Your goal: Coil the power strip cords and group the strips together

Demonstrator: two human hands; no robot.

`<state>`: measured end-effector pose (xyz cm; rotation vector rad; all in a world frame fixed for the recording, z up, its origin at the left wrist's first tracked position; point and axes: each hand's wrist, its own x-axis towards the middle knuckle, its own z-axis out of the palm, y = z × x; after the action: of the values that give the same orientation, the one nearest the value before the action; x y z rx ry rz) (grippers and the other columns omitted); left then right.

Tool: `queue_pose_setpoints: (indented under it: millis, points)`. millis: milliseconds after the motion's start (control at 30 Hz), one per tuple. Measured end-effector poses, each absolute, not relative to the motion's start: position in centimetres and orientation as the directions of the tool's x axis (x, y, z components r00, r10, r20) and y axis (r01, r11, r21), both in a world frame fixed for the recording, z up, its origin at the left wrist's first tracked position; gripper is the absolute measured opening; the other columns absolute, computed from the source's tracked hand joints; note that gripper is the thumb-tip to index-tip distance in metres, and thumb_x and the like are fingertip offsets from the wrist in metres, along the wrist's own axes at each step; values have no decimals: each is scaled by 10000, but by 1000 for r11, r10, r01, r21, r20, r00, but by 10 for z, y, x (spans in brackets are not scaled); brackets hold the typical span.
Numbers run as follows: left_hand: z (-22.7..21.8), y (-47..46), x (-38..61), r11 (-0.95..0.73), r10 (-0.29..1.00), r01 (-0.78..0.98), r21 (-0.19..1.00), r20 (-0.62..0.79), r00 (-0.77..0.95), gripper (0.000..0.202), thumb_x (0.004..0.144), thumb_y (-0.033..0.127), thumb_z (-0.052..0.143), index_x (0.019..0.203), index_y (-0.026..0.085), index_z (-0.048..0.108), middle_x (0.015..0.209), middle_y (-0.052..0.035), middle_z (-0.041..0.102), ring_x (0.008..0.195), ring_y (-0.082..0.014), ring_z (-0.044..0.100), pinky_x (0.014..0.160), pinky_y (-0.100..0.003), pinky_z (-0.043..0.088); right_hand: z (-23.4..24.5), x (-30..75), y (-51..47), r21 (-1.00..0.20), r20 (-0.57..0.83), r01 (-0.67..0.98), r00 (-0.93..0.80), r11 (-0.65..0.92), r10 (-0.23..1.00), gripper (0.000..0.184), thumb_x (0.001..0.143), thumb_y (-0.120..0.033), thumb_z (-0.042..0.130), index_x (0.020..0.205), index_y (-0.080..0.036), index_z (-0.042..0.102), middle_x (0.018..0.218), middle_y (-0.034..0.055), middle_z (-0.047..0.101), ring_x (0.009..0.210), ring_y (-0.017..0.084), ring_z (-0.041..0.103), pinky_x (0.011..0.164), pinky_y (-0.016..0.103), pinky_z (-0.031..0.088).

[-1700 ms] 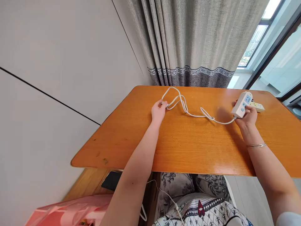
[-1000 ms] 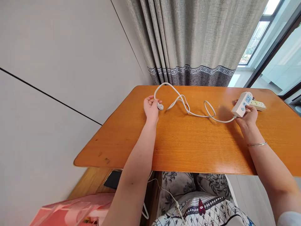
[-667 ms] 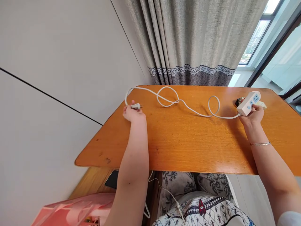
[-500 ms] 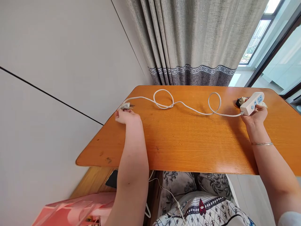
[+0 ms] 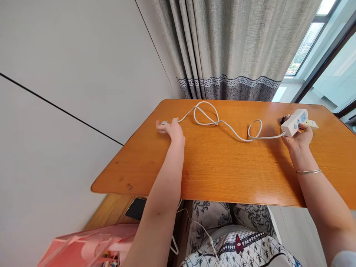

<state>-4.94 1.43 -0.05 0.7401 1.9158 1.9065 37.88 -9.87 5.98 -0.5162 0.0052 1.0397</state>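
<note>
An orange worktop (image 5: 222,174) stands by a grey curtain (image 5: 228,48). At the worktop's left, the left hand (image 5: 172,129) covers the plug (image 5: 164,122); I cannot tell if its fingers pinch it. At the worktop's right, the right hand (image 5: 299,136) squeezes the power strip (image 5: 294,122) in its fingers, so the cord (image 5: 267,138) lies spread out.

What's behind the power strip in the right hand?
Behind the power strip, held by the right hand, a small dark object and the end of a cream strip peek out. The rest of both is covered by strip and hand.

Orange wooden table (image 5: 222,170), grey curtain (image 5: 230,48), sunlit window (image 5: 306,44), white wall (image 5: 69,74).
</note>
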Motion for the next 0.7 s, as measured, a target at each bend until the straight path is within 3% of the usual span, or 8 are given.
queue_pose_setpoints:
  millis: [167, 333, 500, 633, 700]
  points:
    - [17, -4, -21, 164, 661, 334, 928, 148, -736, 734, 772, 159, 672, 1422, 182, 331, 1687, -256, -22, 1621, -333, 15, 1288, -545, 125, 61, 375, -101, -372, -243, -853, 469, 365, 849, 494, 695, -145, 432, 1156, -229, 587, 978, 38, 718, 797, 188, 719, 576, 310, 647]
    - [16, -19, -17, 140, 737, 601, 787, 322, -594, 701, 752, 134, 693, 1410, 175, 454, 1729, -233, -54, 1601, -400, -129, 1249, -685, 6, 63, 372, -104, -377, -190, -865, 423, 332, 886, 511, 718, -147, 440, 1188, -255, 610, 978, 53, 755, 794, 208, 726, 608, 331, 656]
    - [9, -30, 4, -250, 875, 853, 458, 485, -4, 604, 830, 152, 625, 1422, 176, 512, 1710, -193, 231, 1618, -357, 67, 1274, -647, 48, 72, 365, -114, -265, -86, -924, 309, 277, 947, 524, 759, -139, 450, 1235, -283, 616, 999, 73, 767, 898, 244, 746, 654, 377, 675]
    - [9, -35, 20, -495, 813, 845, 200, 451, 370, 614, 876, 148, 592, 1480, 177, 488, 1619, -161, 441, 1591, -325, 229, 1292, -609, 60, 79, 366, -119, -218, -60, -940, 281, 262, 958, 524, 816, -203, 465, 1327, -241, 574, 1107, 99, 738, 971, 259, 749, 646, 394, 683]
    - [9, -35, 22, -534, 792, 838, 110, 412, 450, 530, 904, 174, 593, 1432, 176, 547, 1454, -150, 615, 1501, -311, 417, 1299, -574, 86, 83, 371, -121, -206, -37, -937, 296, 282, 954, 527, 839, -216, 476, 1358, -249, 561, 1160, 102, 715, 998, 270, 745, 670, 432, 684]
